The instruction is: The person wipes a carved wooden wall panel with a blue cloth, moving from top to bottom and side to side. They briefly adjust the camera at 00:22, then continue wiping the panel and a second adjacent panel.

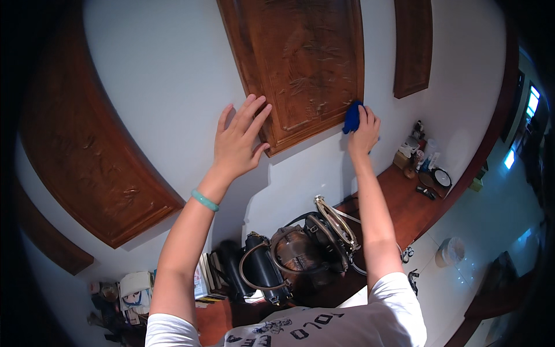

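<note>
A carved wooden panel (310, 65) hangs on the white wall in front of me. My left hand (238, 139), with a green bangle (204, 200) around its wrist, is spread at the panel's lower left edge and holds nothing; its fingertips overlap the frame. At the lower right corner of the panel, my right hand (365, 132) holds a blue cloth (353, 117) against the frame. Part of the cloth is hidden behind the fingers.
More carved panels hang at left (99, 173) and right (414, 47). Below, several handbags (299, 251) and some books (208, 273) stand on a reddish wooden cabinet top (390, 195). Bottles and a round mirror (442, 177) are at its right end. A bin (450, 252) stands on the floor.
</note>
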`<state>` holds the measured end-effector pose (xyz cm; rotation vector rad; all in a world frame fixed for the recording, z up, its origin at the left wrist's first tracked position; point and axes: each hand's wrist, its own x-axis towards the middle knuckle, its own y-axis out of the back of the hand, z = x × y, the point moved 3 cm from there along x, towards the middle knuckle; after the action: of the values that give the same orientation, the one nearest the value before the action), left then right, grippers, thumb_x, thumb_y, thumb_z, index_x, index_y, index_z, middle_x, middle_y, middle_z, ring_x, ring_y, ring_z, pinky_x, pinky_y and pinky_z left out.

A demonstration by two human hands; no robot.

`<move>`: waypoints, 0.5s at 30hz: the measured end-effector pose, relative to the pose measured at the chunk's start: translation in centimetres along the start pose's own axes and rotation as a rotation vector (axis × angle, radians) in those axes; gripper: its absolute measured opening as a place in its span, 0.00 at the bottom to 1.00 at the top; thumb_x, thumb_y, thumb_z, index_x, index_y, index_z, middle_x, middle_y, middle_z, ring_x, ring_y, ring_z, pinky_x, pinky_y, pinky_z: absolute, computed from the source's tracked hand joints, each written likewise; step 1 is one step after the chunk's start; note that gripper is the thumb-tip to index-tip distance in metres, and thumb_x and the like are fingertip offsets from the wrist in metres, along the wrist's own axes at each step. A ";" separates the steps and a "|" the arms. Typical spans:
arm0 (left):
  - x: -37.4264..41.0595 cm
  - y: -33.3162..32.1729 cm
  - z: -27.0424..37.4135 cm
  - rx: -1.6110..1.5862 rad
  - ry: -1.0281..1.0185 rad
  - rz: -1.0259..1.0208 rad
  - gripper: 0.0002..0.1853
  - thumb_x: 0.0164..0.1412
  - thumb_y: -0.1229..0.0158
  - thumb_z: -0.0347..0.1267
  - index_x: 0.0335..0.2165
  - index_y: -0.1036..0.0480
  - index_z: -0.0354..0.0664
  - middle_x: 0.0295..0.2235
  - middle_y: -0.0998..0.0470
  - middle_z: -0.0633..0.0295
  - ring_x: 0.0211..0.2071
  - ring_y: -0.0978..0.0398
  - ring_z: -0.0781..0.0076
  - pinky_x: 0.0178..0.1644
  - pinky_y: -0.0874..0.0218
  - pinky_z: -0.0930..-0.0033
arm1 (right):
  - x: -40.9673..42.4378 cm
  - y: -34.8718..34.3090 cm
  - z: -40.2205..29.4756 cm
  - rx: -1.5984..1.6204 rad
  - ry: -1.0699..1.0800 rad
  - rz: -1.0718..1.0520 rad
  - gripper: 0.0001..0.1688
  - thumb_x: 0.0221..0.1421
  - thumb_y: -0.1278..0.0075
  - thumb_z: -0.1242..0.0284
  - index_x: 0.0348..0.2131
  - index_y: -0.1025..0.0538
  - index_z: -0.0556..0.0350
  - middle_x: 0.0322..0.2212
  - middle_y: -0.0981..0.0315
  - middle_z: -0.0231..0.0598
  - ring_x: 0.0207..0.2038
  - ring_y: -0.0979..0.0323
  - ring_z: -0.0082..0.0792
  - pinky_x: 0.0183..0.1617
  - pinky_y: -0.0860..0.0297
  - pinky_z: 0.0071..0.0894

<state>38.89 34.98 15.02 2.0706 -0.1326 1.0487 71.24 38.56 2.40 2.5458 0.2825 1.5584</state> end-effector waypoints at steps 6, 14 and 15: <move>0.0 -0.4 -0.1 0.019 -0.008 0.036 0.48 0.44 0.28 0.36 0.64 0.38 0.53 0.67 0.40 0.68 0.69 0.46 0.70 0.70 0.59 0.56 | -9.8 0.0 -10.7 0.329 0.198 -0.078 0.30 0.46 0.46 0.80 0.52 0.23 0.49 0.58 0.34 0.46 0.57 0.36 0.58 0.58 0.34 0.52; -0.1 -0.1 -0.3 0.038 -0.035 0.020 0.47 0.45 0.28 0.39 0.64 0.37 0.54 0.66 0.39 0.66 0.69 0.44 0.66 0.67 0.56 0.53 | -7.7 -1.2 -6.5 0.136 0.434 0.091 0.17 0.49 0.49 0.77 0.41 0.21 0.52 0.57 0.30 0.41 0.52 0.31 0.55 0.53 0.31 0.49; 0.0 -0.2 -0.2 0.031 -0.037 0.026 0.46 0.45 0.28 0.40 0.64 0.37 0.54 0.66 0.39 0.66 0.69 0.44 0.64 0.67 0.56 0.53 | -6.8 -2.2 -4.1 0.075 0.313 0.072 0.18 0.49 0.48 0.79 0.43 0.21 0.53 0.59 0.33 0.40 0.54 0.34 0.54 0.53 0.32 0.50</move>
<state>38.82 35.27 15.02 2.1225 -0.1636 1.0345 64.38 39.20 -2.15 2.3813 0.2905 2.0109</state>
